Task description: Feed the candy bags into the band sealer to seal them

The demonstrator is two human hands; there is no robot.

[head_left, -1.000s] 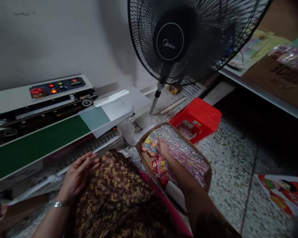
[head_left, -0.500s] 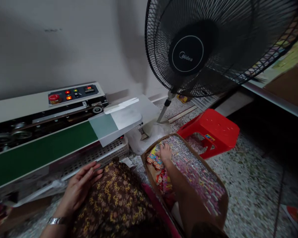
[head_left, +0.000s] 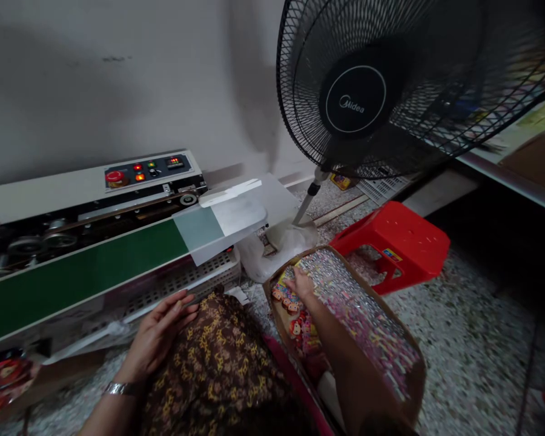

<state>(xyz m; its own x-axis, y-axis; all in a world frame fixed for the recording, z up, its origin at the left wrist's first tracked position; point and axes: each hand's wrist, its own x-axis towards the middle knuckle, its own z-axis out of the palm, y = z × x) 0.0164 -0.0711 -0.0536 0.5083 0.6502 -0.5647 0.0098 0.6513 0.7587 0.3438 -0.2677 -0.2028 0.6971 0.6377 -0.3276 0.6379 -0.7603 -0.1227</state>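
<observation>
My right hand reaches into a brown cardboard box on the floor, resting on the small colourful packets that fill it. Its fingers are curled among the packets and I cannot make out whether they grip one. My left hand lies flat with fingers stretched out on my knee, which is covered in brown patterned cloth. A metal watch sits on that wrist. Just beyond the left hand runs a sealing machine with a green conveyor belt.
A large black standing fan looms over the box. A red plastic stool stands behind the box on the speckled floor. The machine's control panel shows lit buttons. White perforated trays lie under the belt. A shelf edge runs at right.
The view has swung left and downward, shifting fan, stool and box to the right. My right hand stays in the box, moving slightly among the packets; my left hand has hardly moved.
</observation>
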